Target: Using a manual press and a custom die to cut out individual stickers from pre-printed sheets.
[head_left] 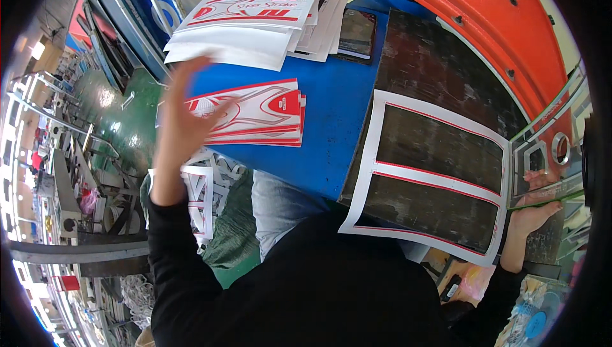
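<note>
Two hands are in view, both on black sleeves rising from the lower edge. At about nine o'clock the left hand (182,114) is lifted off the surface, blurred, palm turned toward the table, fingers loosely spread and holding nothing; its fingertips overlap the near end of the small stack of red-and-white decal sheets (258,112). At about three o'clock the right hand (539,203) lies near the rim, fingers curled together and pinching a thin green strip (548,200) at the edge of the grey-and-white decal sheet (548,149).

Between the hands, just right of centre, a white frame of backing waste (433,178) with thin red lines lies flat on the dark worn board (440,66), its two window openings showing the board through them. The small decal stack rests on the blue tabletop (331,111), around ten o'clock from the frame.

Farther off, near twelve o'clock, a larger fanned pile of white sheets (255,19) topped with red-and-grey graphics sits beside a dark phone (357,33). An orange curved panel (484,22) arcs across at one o'clock.
</note>
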Demonstrator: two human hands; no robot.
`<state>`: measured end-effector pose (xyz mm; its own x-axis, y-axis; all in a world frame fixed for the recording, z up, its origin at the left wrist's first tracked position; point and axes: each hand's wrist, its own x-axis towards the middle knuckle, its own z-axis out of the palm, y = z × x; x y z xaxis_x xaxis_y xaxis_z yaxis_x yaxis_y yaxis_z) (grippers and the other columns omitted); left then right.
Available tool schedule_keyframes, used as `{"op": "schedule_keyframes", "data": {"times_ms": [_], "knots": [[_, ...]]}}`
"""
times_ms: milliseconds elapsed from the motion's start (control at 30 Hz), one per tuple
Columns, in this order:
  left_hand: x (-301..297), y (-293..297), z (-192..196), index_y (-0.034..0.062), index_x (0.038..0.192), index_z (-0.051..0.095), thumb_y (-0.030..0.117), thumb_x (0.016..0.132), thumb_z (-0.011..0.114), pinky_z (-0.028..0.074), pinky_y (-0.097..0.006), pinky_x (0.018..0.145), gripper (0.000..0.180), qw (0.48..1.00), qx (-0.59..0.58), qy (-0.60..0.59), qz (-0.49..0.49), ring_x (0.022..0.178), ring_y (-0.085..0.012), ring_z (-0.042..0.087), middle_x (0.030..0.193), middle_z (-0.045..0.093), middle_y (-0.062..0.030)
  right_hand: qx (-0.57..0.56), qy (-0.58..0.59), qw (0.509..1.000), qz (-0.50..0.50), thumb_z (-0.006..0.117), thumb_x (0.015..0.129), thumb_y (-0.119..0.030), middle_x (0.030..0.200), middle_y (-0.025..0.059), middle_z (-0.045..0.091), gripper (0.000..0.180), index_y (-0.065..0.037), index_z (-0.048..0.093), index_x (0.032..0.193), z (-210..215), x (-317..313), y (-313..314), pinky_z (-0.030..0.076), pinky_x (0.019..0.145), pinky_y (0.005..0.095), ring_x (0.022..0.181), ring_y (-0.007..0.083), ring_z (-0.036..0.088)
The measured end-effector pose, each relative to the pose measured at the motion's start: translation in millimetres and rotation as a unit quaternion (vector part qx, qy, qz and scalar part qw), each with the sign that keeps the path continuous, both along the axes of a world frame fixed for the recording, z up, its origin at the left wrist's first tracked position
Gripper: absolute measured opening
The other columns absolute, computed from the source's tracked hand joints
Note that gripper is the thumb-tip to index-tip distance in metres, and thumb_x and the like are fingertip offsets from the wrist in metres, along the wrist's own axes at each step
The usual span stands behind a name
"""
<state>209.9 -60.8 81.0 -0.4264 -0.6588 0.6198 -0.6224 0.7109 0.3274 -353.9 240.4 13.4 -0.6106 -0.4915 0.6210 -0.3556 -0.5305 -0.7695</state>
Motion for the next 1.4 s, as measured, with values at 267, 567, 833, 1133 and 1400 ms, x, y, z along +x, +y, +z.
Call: {"op": "schedule_keyframes", "data": {"times_ms": [267,567,833,1133,1400], "knots": [[-117,76,-40,0.0081,0.136,0.061,0.043,0.085,0.076,0.036,-0.057,0.108,0.064,0.965,0.034,-0.130,-0.224,0.131,-0.0397,0.049,0.142,0.054,-0.0184,0.002,0.020,0.999,0.049,0.038,0.096,-0.074,0.105,0.0140,0.060,0.086,0.005,0.052,0.128,14,-11,15,0.046,0.089,0.0398,0.095,0.0261,0.059],[-53,134,2,0.0051,0.146,0.050,-0.004,0.094,0.064,0.055,-0.027,0.072,0.055,0.842,0.408,0.194,-0.294,0.080,-0.0131,0.069,0.094,0.072,-0.0085,0.011,0.013,0.999,-0.048,0.029,0.100,-0.069,0.112,0.0170,0.061,0.083,0.005,0.055,0.126,31,15,41,0.046,0.094,0.0437,0.099,0.0286,0.060],[133,142,28,-0.0024,0.140,0.053,-0.001,0.092,0.055,0.044,-0.016,0.054,0.048,0.865,0.320,0.386,-0.026,0.064,-0.0042,0.060,0.113,0.072,-0.0140,0.069,-0.037,0.986,-0.149,0.019,0.102,-0.067,0.107,0.0173,0.059,0.084,0.007,0.055,0.122,29,33,37,0.045,0.095,0.0465,0.096,0.0286,0.057],[385,112,-113,0.0048,0.137,0.060,0.013,0.088,0.073,0.045,-0.039,0.105,0.051,0.862,0.192,-0.088,0.461,0.125,-0.0248,0.060,0.132,0.066,-0.0115,0.027,-0.078,0.984,-0.158,0.021,0.103,-0.065,0.120,0.0181,0.060,0.080,0.003,0.053,0.130,8,23,29,0.047,0.096,0.0465,0.104,0.0322,0.062],[88,-21,14,0.0102,0.127,0.068,0.016,0.094,0.069,0.046,-0.033,0.102,0.033,0.994,0.014,0.036,0.104,0.117,-0.0212,0.065,0.124,0.070,-0.0082,-0.010,-0.045,0.993,-0.107,0.029,0.095,-0.078,0.095,0.0154,0.061,0.088,0.003,0.057,0.113,-4,36,27,0.047,0.089,0.0415,0.088,0.0249,0.059]]}}
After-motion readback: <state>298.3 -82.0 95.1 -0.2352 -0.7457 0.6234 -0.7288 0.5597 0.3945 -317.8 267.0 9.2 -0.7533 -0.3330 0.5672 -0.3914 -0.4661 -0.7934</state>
